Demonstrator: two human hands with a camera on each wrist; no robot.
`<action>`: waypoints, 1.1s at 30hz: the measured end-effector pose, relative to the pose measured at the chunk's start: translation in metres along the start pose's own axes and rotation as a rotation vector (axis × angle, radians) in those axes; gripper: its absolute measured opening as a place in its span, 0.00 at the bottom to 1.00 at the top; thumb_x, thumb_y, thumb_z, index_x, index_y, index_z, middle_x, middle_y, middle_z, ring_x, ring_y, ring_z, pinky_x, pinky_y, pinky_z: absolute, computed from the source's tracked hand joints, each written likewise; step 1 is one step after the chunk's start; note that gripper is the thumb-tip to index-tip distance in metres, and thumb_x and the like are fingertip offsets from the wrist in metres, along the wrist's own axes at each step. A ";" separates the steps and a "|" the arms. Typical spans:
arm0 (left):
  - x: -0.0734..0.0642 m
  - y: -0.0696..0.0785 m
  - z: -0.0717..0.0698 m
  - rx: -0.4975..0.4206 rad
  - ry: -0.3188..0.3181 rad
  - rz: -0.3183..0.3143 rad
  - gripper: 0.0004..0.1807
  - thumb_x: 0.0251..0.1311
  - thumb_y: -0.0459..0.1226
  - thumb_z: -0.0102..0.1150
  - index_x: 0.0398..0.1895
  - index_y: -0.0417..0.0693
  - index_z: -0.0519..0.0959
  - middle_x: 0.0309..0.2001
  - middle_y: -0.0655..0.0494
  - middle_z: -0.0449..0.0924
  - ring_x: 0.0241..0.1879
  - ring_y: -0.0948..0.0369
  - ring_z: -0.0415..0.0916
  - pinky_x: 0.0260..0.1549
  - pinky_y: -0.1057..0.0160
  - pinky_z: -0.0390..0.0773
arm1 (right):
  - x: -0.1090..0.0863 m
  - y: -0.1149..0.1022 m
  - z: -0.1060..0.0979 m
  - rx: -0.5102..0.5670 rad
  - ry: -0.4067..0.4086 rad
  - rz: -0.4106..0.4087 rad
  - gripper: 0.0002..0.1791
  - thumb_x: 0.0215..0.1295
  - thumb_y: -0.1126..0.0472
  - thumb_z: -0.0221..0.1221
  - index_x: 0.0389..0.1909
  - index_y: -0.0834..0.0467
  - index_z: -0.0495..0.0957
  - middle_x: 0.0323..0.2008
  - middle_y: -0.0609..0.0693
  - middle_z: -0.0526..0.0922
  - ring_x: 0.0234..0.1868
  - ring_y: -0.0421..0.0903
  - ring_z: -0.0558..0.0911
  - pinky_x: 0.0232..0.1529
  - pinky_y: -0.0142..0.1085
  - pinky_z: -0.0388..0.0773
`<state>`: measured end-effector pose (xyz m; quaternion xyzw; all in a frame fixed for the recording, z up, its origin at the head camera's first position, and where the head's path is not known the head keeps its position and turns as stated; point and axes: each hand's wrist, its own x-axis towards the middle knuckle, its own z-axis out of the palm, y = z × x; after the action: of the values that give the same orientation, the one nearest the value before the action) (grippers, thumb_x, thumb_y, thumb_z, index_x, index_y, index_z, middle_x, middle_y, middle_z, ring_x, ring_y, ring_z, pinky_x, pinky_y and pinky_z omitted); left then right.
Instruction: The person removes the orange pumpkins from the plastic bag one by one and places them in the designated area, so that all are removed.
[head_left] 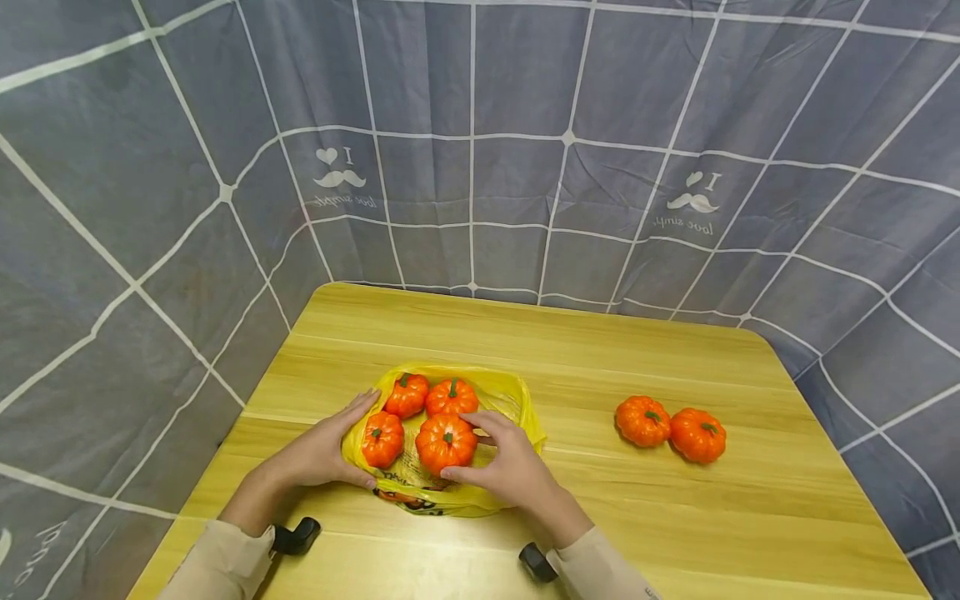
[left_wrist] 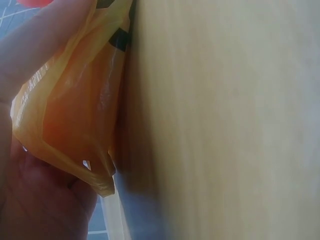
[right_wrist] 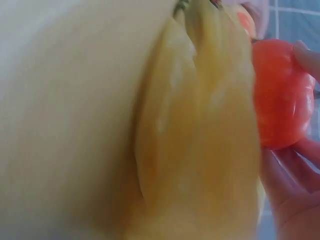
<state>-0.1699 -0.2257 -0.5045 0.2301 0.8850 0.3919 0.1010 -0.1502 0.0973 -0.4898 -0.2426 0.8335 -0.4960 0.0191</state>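
Note:
A yellow plastic bag (head_left: 510, 390) lies spread wide at its mouth on the table, with several small orange pumpkins inside. My left hand (head_left: 330, 446) grips the bag's left side, thumb at the front and fingers toward the back. Through the thin plastic (left_wrist: 75, 110) an orange shape shows beside that palm. Between the thumb and fingers of my right hand (head_left: 512, 461) is the front pumpkin (head_left: 446, 442), held over the bag's opening. The right wrist view shows this pumpkin (right_wrist: 282, 95) above the bag's rim. Behind and left of it sit the other pumpkins (head_left: 407, 395).
Two more orange pumpkins (head_left: 642, 421) stand side by side on the wooden table (head_left: 570, 517), to the right of the bag. A grey curtain with white grid lines (head_left: 517, 183) hangs around the table's back and sides.

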 end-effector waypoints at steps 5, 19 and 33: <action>-0.001 0.001 0.001 0.010 0.004 0.004 0.73 0.35 0.53 0.85 0.81 0.44 0.48 0.79 0.40 0.43 0.76 0.38 0.41 0.69 0.35 0.47 | -0.005 0.001 -0.029 0.006 0.109 0.027 0.41 0.47 0.49 0.79 0.63 0.59 0.77 0.59 0.50 0.77 0.60 0.50 0.77 0.54 0.46 0.80; 0.000 0.003 0.004 0.011 0.009 -0.001 0.73 0.35 0.54 0.84 0.81 0.44 0.47 0.79 0.40 0.42 0.77 0.39 0.40 0.69 0.35 0.46 | -0.028 0.041 -0.108 -0.104 0.366 0.235 0.42 0.49 0.53 0.79 0.64 0.65 0.74 0.63 0.60 0.74 0.64 0.58 0.74 0.60 0.50 0.76; 0.000 0.002 0.003 0.019 0.007 -0.003 0.73 0.35 0.55 0.84 0.81 0.43 0.47 0.79 0.39 0.43 0.76 0.38 0.40 0.69 0.35 0.47 | -0.041 0.066 -0.123 -0.419 0.329 0.373 0.44 0.57 0.52 0.75 0.68 0.71 0.68 0.61 0.68 0.70 0.61 0.67 0.72 0.62 0.60 0.70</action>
<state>-0.1681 -0.2224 -0.5056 0.2286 0.8894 0.3839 0.0963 -0.1735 0.2413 -0.4913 -0.0011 0.9395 -0.3340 -0.0756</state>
